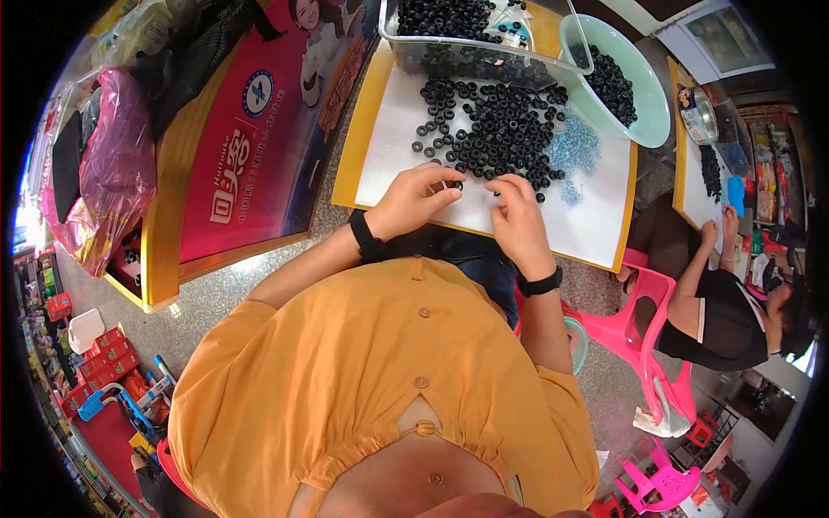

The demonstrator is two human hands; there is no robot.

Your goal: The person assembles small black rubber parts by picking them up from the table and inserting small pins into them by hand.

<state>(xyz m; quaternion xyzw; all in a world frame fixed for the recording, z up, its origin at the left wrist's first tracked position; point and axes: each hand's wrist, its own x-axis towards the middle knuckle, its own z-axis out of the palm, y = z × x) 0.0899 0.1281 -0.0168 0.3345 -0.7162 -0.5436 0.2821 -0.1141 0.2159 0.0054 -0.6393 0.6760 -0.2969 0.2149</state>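
Your left hand (414, 197) pinches one black ring (457, 184) at the near edge of the ring pile (492, 129), your right hand (518, 211) curls beside it, hold unclear, and most rings on the bench (596, 233) look unhandled.

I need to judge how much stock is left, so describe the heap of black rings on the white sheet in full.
The heap of black rings is a loose spread of small, matte, round pieces with centre holes, rubber or plastic by their look. It lies flat on the white sheet, thickest near the clear plastic tub, thinning toward the person. The left hand pinches one ring at the near edge; the right hand touches another beside it.
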